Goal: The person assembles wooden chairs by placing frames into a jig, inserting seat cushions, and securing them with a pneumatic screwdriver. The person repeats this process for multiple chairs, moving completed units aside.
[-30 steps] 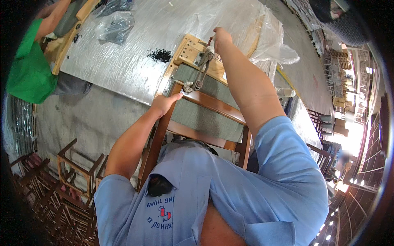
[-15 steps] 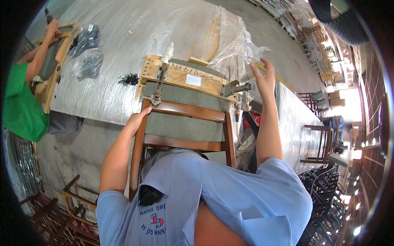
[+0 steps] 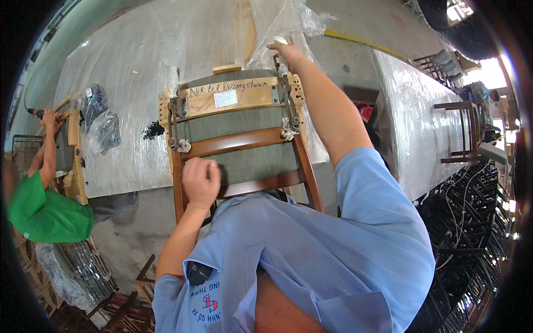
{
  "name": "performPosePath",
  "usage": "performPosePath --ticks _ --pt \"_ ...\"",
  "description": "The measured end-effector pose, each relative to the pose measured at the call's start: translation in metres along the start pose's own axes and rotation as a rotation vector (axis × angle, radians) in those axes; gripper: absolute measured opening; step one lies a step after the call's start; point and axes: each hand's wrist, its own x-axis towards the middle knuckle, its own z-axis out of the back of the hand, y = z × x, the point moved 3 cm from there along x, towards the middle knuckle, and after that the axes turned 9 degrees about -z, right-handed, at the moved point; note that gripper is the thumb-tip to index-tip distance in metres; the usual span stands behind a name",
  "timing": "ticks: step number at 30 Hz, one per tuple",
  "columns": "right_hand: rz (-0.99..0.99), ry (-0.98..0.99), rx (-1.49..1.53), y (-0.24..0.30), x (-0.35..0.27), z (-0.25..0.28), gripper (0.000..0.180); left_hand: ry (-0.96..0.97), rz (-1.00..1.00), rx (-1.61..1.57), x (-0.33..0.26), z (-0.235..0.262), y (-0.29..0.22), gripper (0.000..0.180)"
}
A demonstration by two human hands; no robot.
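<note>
A brown wooden chair frame [image 3: 241, 142] with a grey-green upholstered panel [image 3: 252, 165] lies in front of me against a light wooden jig board [image 3: 194, 104]. My right hand [image 3: 286, 56] is closed around the white-wrapped handle of the right clamp [image 3: 286, 91]. That clamp's padded end [image 3: 289, 129] rests by the right end of the chair's rail. The left clamp [image 3: 173, 125] lies along the other side, its padded end near the rail. My left hand [image 3: 201, 180] is curled shut over the chair's left side, with nothing visible in it.
Plastic film covers the table [image 3: 127, 166]. Dark bagged parts [image 3: 102, 130] and a scatter of small black pieces [image 3: 152, 130] lie left of the jig. A co-worker in green [image 3: 61, 213] holds a power tool at far left. Stacked dark chair frames [image 3: 466, 233] stand at right.
My right hand has gone from the air beside the jig to the right clamp's handle, and that clamp now lies along the chair. My left hand has left the chair's corner and curled nearer me.
</note>
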Motion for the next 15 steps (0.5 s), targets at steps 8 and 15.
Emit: performPosePath --ticks 8,15 --pt "-0.252 0.178 0.348 0.007 -0.024 -0.012 0.060 0.297 -0.109 -0.156 0.060 -0.133 -0.007 0.013" --pt "-0.221 0.153 0.329 -0.007 -0.021 -0.021 0.041 0.414 -0.109 0.060 0.076 -0.205 0.006 0.011"
